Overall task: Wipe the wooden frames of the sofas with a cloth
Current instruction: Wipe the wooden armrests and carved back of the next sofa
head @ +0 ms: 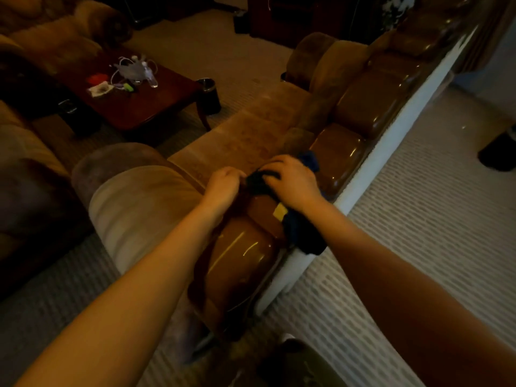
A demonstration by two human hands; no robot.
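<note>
Head view is showing the right hand (290, 181) pressing a dark blue cloth (303, 233) onto the sofa's glossy wooden frame (240, 255) mid-wipe while the curled left hand (224, 184) is bracing beside it, grip unclear, and the next stroke probably needs sliding along toward unwiped sections.

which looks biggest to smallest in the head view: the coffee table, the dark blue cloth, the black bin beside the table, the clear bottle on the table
1. coffee table
2. dark blue cloth, though it lies much nearer the camera, so its true size against the bin is unsure
3. black bin
4. clear bottle
</note>
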